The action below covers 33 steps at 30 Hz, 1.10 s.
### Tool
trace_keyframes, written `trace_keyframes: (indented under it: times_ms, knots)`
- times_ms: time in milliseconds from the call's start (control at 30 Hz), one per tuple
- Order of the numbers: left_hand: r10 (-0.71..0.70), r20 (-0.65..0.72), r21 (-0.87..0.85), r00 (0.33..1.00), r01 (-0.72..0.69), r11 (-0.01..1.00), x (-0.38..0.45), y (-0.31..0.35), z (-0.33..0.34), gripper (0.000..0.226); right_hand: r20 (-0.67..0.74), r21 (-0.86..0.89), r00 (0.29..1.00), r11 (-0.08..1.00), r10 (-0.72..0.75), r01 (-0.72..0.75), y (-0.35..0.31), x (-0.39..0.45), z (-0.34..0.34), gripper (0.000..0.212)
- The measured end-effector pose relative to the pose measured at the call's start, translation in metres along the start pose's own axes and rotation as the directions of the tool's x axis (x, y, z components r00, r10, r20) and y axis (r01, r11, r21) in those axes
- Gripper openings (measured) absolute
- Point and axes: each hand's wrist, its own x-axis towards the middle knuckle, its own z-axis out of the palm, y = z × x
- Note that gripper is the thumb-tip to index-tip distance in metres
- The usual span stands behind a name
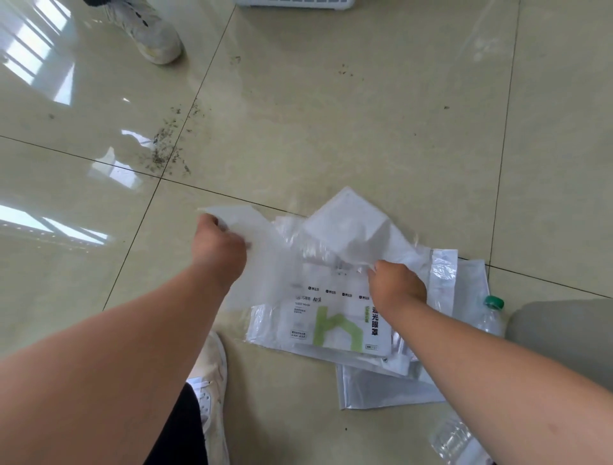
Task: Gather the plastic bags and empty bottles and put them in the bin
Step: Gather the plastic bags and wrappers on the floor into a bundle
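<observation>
A heap of clear and white plastic bags (348,232) lies on the tiled floor in front of me. My left hand (220,244) is closed on the edge of a frosted bag at the heap's left side. My right hand (396,287) grips crumpled clear plastic in the middle of the heap, above a printed bag with a green mark (335,328). A silvery bag (381,388) lies flat underneath. An empty clear bottle with a green cap (491,315) lies to the right. A second clear bottle (457,438) shows at the bottom right, partly behind my right forearm.
The white slatted edge of a basket (295,3) sits at the top. Another person's pale shoe (149,33) stands at the top left. My own white shoe (212,378) is below the heap. Dark crumbs (166,149) are scattered on the floor. A grey shape (560,335) is at the right.
</observation>
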Motion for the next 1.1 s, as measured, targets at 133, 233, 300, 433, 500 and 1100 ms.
trace_keyframes:
  times_ms: [133, 233, 300, 433, 500, 1100]
  knots:
    - [0.091, 0.099, 0.160, 0.991, -0.106, 0.981, -0.011, 0.004, -0.004, 0.085, 0.010, 0.271, 0.999, 0.962, 0.036, -0.038, -0.010, -0.015, -0.015, 0.045]
    - [0.146, 0.265, 0.104, 0.953, -0.179, 0.978, -0.027, 0.012, -0.001, 0.111, -0.114, 0.329, 0.993, 0.944, 0.020, 0.018, -0.023, -0.034, -0.022, 0.023]
    - [0.183, 0.329, 0.081, 0.926, -0.221, 0.972, -0.033, 0.016, 0.004, 0.112, -0.160, 0.394, 0.987, 0.915, -0.020, 0.082, -0.039, -0.050, -0.025, 0.031]
    - [0.242, 0.481, -0.031, 0.843, -0.259, 0.965, -0.045, 0.019, 0.020, 0.095, -0.151, 0.442, 0.956, 0.848, -0.251, 0.292, -0.081, -0.084, -0.015, 0.054]
    - [0.208, 0.513, -0.126, 0.833, -0.167, 0.978, -0.049, 0.020, 0.024, 0.084, -0.127, 0.458, 0.937, 0.819, -0.325, 0.346, -0.094, -0.093, -0.003, 0.058]
    - [0.287, 0.448, 0.330, 0.847, -0.455, 0.827, -0.008, -0.010, -0.014, 0.126, 0.216, -0.027, 0.976, 0.999, 0.043, -0.038, 0.012, -0.038, 0.036, 0.104]
